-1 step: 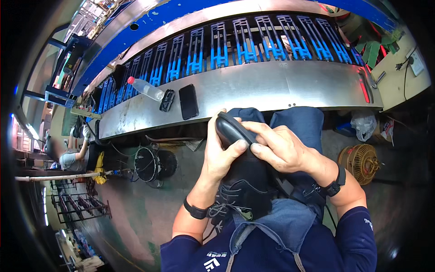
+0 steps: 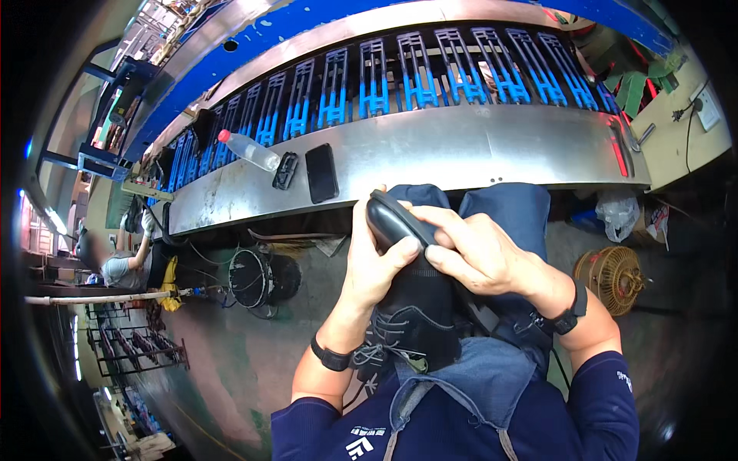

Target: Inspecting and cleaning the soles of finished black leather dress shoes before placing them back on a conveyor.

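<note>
Shoe (image 2: 419,307) gripped by both hands; toe hidden under fingers (image 2: 453,253).

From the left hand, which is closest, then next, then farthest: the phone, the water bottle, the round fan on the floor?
Measured from the left hand in the head view:
1. Phone, on the metal shelf just above the hand.
2. Water bottle, farther left on the shelf.
3. Fan, on the floor, far right.
</note>
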The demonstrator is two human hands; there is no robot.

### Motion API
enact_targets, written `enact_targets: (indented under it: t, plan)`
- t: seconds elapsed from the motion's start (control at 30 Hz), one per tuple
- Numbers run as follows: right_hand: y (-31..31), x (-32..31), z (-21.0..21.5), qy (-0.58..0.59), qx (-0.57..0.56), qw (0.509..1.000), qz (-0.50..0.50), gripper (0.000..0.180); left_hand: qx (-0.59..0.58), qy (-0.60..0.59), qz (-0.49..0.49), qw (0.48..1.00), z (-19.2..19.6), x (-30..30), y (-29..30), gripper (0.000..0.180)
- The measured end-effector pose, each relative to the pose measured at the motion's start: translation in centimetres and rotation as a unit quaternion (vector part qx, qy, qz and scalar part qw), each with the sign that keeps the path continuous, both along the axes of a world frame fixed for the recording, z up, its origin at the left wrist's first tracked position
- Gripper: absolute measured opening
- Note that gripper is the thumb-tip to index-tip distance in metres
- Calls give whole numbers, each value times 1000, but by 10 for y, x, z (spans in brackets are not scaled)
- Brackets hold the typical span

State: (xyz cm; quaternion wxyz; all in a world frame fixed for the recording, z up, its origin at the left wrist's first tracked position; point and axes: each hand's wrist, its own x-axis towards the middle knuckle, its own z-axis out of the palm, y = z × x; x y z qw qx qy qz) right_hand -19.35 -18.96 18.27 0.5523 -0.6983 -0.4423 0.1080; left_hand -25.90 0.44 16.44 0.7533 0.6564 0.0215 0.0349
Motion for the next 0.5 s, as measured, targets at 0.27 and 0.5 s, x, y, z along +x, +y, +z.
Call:
enact_targets:
  t: [0.27,0.5]
  plan:
    - [-1,-13,9,-153,-13,987,-42,63,91,-51,-4,995,20,-14,-7,90]
    - [-1,-8,0,-40,123,991,33,43,54,-62,-11,997,25,-22,-13,92]
